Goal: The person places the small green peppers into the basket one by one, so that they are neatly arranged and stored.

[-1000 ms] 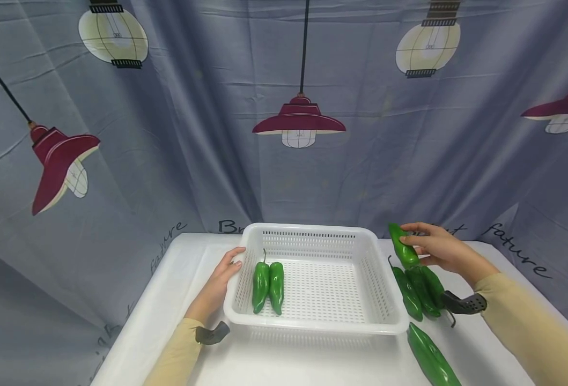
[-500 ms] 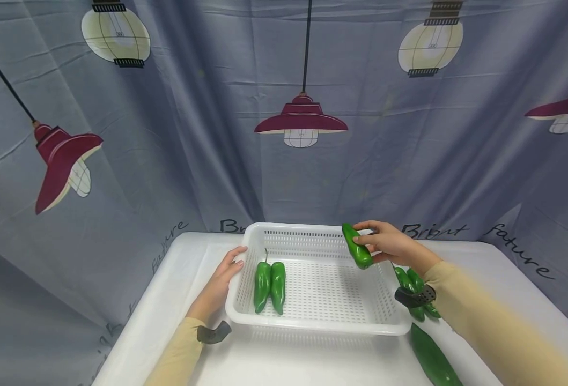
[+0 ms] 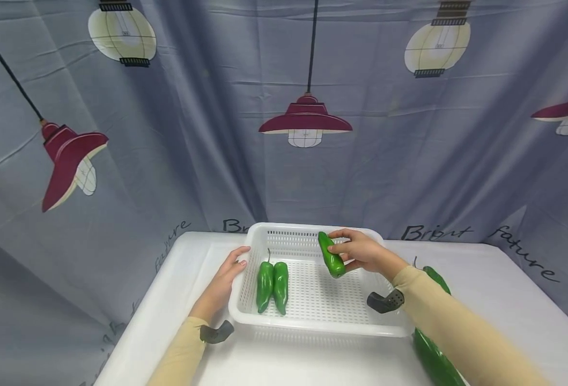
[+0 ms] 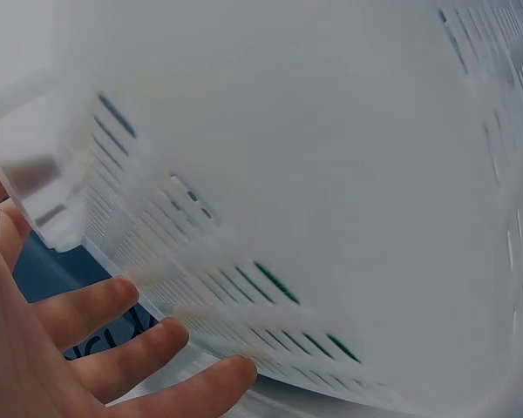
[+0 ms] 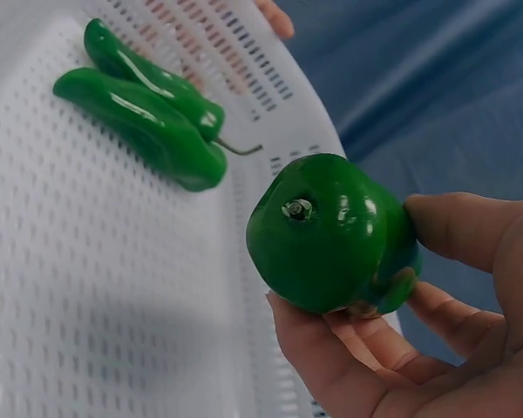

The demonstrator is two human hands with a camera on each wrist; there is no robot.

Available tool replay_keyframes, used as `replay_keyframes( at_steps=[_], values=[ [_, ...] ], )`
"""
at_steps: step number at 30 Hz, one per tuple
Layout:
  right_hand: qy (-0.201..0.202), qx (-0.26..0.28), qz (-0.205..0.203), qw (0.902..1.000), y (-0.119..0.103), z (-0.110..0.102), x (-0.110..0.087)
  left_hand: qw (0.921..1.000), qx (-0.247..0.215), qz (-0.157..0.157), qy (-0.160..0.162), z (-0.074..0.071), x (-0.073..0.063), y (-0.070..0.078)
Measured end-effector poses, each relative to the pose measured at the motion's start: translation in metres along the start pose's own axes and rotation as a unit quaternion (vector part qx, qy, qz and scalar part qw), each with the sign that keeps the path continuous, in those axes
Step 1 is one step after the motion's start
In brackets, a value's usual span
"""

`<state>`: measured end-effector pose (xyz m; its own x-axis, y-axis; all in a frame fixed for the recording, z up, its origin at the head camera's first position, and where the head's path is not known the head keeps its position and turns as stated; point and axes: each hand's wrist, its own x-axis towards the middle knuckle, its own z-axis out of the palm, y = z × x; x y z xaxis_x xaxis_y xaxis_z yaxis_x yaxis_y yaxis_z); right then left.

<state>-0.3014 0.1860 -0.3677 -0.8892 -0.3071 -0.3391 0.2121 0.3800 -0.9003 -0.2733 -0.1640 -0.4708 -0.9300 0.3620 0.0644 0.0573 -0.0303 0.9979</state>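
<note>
My right hand (image 3: 363, 252) pinches a green pepper (image 3: 329, 254) between thumb and fingers, above the white perforated basket (image 3: 312, 328). The right wrist view shows this pepper (image 5: 305, 248) with its short stem end toward the camera, tilted over the basket floor. Two more green peppers, one (image 3: 264, 287) with a long stem and one (image 3: 281, 292) beside it, lie side by side at the basket's left end. At the left rim rests my left hand (image 3: 221, 281); in the left wrist view its fingers (image 4: 139, 357) spread fairly straight along the basket's outer wall.
Right of the basket, a green pepper (image 3: 437, 277) shows partly behind my right sleeve (image 3: 457, 321). A larger green pepper (image 3: 433, 356) lies nearer the front right. Everything stands on a white table (image 3: 284, 364), with a printed grey-blue curtain (image 3: 206, 161) behind it.
My right hand has carried the pepper leftward from above the pile on the right to over the basket's middle. My left hand stays at the left rim.
</note>
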Motion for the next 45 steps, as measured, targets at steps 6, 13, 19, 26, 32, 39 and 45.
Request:
replay_keyframes(
  at_steps=[6,13,19,26,32,39,45],
  values=[
    [-0.018,0.014,0.009,0.9997,0.006,0.014,0.011,1.0000,-0.006,-0.001,0.002,0.001,0.000,0.000],
    [-0.026,0.011,0.026,0.9993,0.008,0.030,0.018,1.0000,0.001,-0.004,0.005,-0.001,0.001,0.000],
    [-0.031,-0.004,0.035,0.9989,0.010,0.042,0.024,1.0000,-0.002,-0.006,0.005,-0.004,0.004,-0.004],
    [-0.047,-0.015,0.045,0.9978,0.015,0.050,0.030,1.0000,-0.006,-0.005,0.003,-0.003,0.004,-0.004],
    [-0.045,-0.023,0.052,0.9974,0.018,0.054,0.035,0.9999,-0.007,-0.005,0.005,-0.002,0.004,-0.002],
    [-0.050,-0.029,0.056,0.9968,0.020,0.061,0.038,0.9999,-0.007,-0.005,0.008,-0.001,0.004,-0.002],
    [-0.054,-0.029,0.059,0.9963,0.023,0.067,0.040,0.9999,-0.008,-0.006,0.008,-0.001,0.004,-0.003]
  ],
)
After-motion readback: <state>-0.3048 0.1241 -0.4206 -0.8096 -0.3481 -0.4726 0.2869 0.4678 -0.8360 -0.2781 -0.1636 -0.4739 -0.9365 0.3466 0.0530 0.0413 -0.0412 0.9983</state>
